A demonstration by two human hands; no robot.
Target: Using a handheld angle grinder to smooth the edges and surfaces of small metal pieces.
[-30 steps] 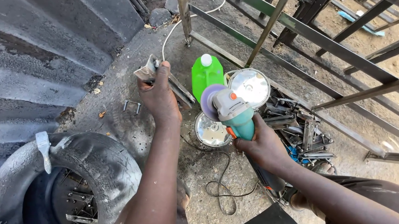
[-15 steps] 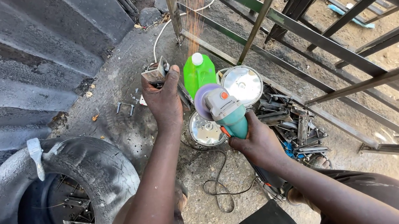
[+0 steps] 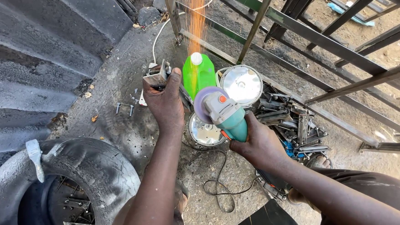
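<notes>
My left hand (image 3: 165, 100) grips a small grey metal piece (image 3: 156, 76) and holds it above the concrete floor. My right hand (image 3: 258, 143) is wrapped around the body of a teal angle grinder (image 3: 225, 114), whose disc (image 3: 201, 102) meets the metal piece. Orange sparks (image 3: 195, 21) fly up and away from the contact point. A green plastic jug (image 3: 198, 72) with a white cap stands just behind the grinder.
A round shiny lid (image 3: 241, 84) and a metal bowl (image 3: 203, 132) sit by a heap of metal scrap (image 3: 295, 126). A steel frame of bars (image 3: 322, 39) crosses the back. An old tyre (image 3: 82, 175) lies at lower left, a corrugated sheet (image 3: 34, 49) on the left. The grinder's cord (image 3: 221, 186) loops on the floor.
The disc has come against the metal piece and sparks now spray upward. One second ago there were none. Both hands stayed close together.
</notes>
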